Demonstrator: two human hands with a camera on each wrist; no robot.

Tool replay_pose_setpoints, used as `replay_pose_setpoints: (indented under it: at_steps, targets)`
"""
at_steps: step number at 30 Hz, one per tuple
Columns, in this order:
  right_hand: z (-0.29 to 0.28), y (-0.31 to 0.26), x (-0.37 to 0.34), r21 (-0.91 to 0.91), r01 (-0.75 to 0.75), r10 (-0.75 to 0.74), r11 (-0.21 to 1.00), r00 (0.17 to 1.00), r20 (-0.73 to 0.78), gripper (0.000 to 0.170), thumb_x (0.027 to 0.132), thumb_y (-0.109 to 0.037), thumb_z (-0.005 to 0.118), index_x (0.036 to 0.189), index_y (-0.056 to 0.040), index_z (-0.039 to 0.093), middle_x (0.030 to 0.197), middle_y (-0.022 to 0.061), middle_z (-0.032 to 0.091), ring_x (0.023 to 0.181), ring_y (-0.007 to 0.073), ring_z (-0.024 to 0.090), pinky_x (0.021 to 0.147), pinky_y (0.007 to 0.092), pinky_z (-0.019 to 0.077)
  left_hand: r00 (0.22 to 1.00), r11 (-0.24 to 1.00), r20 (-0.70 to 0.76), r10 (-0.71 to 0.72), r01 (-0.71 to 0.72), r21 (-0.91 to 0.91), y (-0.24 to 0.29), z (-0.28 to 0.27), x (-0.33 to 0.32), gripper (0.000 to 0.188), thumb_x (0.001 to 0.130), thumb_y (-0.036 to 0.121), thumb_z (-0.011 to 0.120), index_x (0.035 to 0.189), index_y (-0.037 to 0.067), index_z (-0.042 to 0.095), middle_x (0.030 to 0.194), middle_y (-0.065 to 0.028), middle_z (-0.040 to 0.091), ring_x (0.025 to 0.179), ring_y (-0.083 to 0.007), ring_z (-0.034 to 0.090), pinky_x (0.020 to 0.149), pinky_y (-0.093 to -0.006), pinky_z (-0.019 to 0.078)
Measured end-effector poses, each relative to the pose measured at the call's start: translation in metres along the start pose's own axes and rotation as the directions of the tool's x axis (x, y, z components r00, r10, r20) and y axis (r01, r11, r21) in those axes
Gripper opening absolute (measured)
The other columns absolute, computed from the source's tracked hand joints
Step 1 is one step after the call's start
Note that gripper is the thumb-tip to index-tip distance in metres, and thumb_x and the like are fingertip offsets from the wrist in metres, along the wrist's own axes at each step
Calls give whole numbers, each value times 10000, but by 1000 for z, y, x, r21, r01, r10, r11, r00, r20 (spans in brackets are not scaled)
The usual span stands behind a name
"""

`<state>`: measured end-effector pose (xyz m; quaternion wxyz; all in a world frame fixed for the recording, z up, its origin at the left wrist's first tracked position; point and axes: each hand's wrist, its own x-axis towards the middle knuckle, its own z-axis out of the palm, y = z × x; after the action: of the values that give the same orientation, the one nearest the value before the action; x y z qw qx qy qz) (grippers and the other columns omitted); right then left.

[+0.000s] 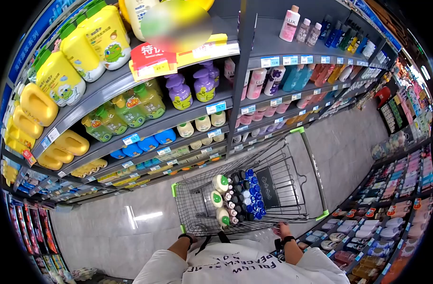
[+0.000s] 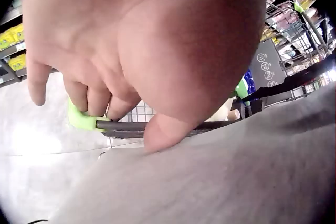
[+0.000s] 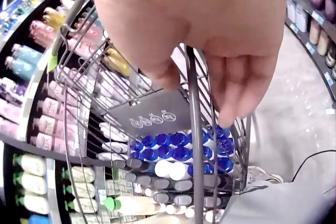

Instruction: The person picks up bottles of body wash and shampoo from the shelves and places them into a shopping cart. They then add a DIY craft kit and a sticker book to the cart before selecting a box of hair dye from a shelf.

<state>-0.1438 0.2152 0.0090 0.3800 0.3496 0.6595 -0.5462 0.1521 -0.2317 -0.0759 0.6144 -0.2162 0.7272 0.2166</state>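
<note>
A wire shopping cart (image 1: pixel 292 199) with green corner pieces stands sideways before me. My left hand (image 2: pixel 142 50) holds its near rim close to a green corner (image 2: pixel 81 116), thumb on my side and most fingers over the far side. Farther right along the same side, my right hand (image 3: pixel 194 29) straddles the rim rail (image 3: pixel 194 113), thumb inside and fingers outside. In the cart stand several blue-capped bottles (image 3: pixel 181 153), dark-capped bottles (image 3: pixel 168 184), and large cream bottles with green caps (image 1: pixel 221 182).
Shelves of yellow jugs (image 1: pixel 60 78), purple pump bottles (image 1: pixel 178 92) and pink bottles (image 1: pixel 257 83) run along the far side. More packed shelves (image 1: pixel 368 227) line the right. Grey tiled floor (image 1: pixel 117 217) lies left of the cart; its handle (image 1: pixel 316 175) is at the right end.
</note>
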Motion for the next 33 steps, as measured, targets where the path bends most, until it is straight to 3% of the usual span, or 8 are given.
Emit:
replay_pose_setpoints:
  at_steps: [13, 19, 20, 21, 23, 24, 25, 33]
  targets:
    - [32, -40, 67, -122, 49, -38, 991, 995, 91, 222, 894, -172, 431, 898, 32, 519, 687, 234, 617, 515, 278, 610, 384, 356, 479, 963, 944, -268, 11, -98, -314, -7, -121, -71, 593, 857, 470, 473, 1289, 68, 528, 1328, -159, 516, 1231, -309, 483, 1030, -399, 371]
    - [25, -43, 133, -172, 75, -53, 982, 990, 132, 408, 905, -334, 502, 1223, -77, 490, 1064, 161, 632, 805, 390, 668, 542, 468, 552, 497, 695, -864, -76, -595, -403, -104, -208, -171, 483, 876, 405, 533, 1210, 61, 588, 1182, -151, 619, 1116, -279, 576, 952, -366, 442]
    - [16, -35, 172, -772, 452, -262, 448, 891, 370, 402, 874, -323, 546, 1182, -65, 537, 1052, 154, 644, 816, 358, 675, 579, 447, 561, 434, 656, -900, -45, -666, -355, -112, -224, -210, 449, 881, 365, 545, 1201, 53, 593, 1159, -146, 631, 1097, -268, 588, 936, -355, 450]
    - [10, -32, 194, -813, 385, -443, -436, 695, 566, 395, 843, -312, 590, 1141, -52, 585, 1039, 147, 657, 826, 325, 683, 616, 426, 570, 374, 617, -927, -16, -726, -304, -123, -238, -256, 416, 887, 325, 556, 1191, 45, 597, 1136, -141, 644, 1078, -257, 600, 921, -344, 457]
    - [39, -55, 178, -979, 53, -231, 199, 973, 6, 398, 773, -353, 647, 1031, -50, 659, 997, 159, 679, 866, 288, 680, 723, 394, 559, 282, 578, -958, -61, -772, -264, -134, -261, -342, 356, 904, 260, 558, 1170, 27, 603, 1084, -123, 667, 1029, -217, 621, 889, -312, 464]
    - [61, -102, 84, -949, 299, -165, -96, 936, 312, 409, 749, -407, 652, 933, -44, 689, 937, 182, 687, 887, 321, 668, 786, 406, 535, 189, 510, -981, -50, -840, -187, -146, -270, -365, 343, 910, 246, 557, 1160, 17, 603, 1058, -114, 675, 1012, -200, 625, 876, -300, 466]
    - [96, -117, 23, -981, 191, -551, -13, 817, 167, 387, 769, -409, 624, 865, -42, 697, 938, 187, 680, 910, 339, 651, 802, 418, 524, 95, 437, -995, -42, -894, -104, -158, -279, -388, 329, 915, 232, 557, 1151, 8, 604, 1031, -105, 683, 995, -183, 629, 863, -288, 467]
    - [327, -317, -391, -327, 879, -847, -346, -143, 511, 138, 870, -127, 587, 925, -3, 609, 746, 120, 621, 673, 212, 611, 612, 310, 471, -140, 273, -982, 124, -947, 170, -211, -333, -531, 297, 949, 138, 512, 1198, -18, 554, 1090, -93, 653, 1012, -160, 604, 869, -278, 463]
